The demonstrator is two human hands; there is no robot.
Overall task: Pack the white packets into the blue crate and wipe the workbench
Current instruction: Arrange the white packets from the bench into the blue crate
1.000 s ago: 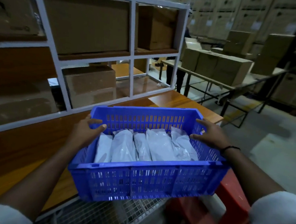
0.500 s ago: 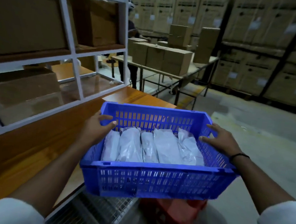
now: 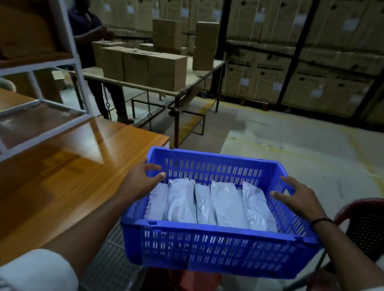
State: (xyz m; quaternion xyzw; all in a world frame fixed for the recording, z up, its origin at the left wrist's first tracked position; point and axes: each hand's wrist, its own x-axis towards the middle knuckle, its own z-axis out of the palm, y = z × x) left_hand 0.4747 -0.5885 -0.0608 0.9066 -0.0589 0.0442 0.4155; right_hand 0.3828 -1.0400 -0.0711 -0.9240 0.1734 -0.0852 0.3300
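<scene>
- While both my hands carry the blue crate [image 3: 218, 250] just off the workbench [image 3: 64, 179], my left hand [image 3: 143, 183] clasping its left wall and my right hand [image 3: 299, 200] its right wall, a slack hold on either side could tip it.
- If it tilts, the white packets [image 3: 213, 204], lying side by side inside, could slide to one end or spill over the rim.
- The red chair [image 3: 367, 225] stands just beside my right arm, so swinging that way could knock the crate.
- The crate hides its own underside, so I cannot tell whether anything supports it.
- A red shape [image 3: 195, 285] below is too dark to name.
- No wiping cloth shows anywhere.
</scene>
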